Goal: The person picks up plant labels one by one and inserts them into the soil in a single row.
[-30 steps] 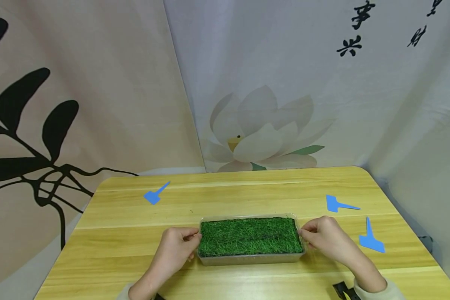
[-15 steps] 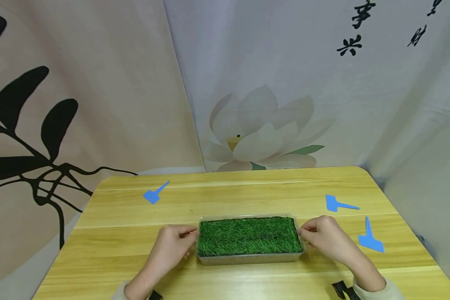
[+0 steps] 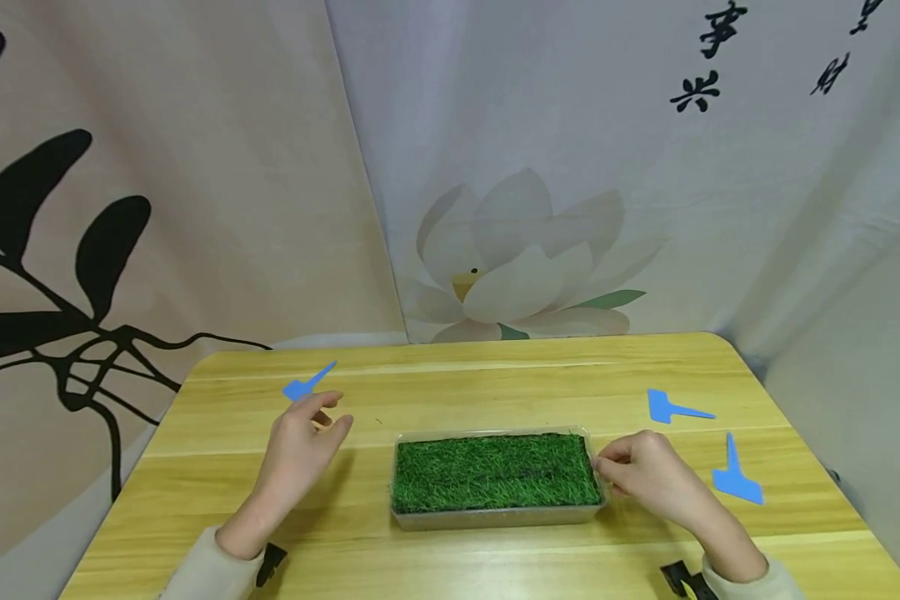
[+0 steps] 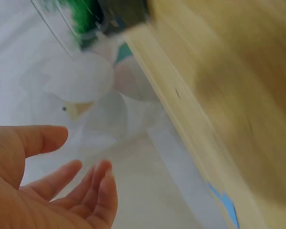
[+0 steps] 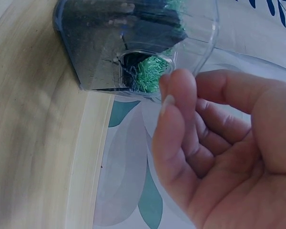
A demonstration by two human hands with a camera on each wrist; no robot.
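Note:
A clear plastic box (image 3: 495,520) with a block of artificial grass (image 3: 498,473) in it stands on the wooden table in the head view. With thumb and fingertips my right hand (image 3: 652,471) pinches the rim at the box's right end; the right wrist view shows the clear wall (image 5: 100,43) beside the fingers. My left hand (image 3: 296,446) is apart from the box on its left, thumb and fingers spread, holding nothing. Just beyond its fingers lies a blue T-shaped plant label (image 3: 303,387), partly hidden by the hand.
Two more blue T-shaped labels, one farther back (image 3: 675,407) and one nearer (image 3: 737,480), lie on the table (image 3: 495,383) to the right of the box. Behind the table's far edge hangs a printed cloth (image 3: 525,125).
My left hand has let go of the box's left end and moved left and away from me, to the left blue label. The right hand has stayed at the box's right end.

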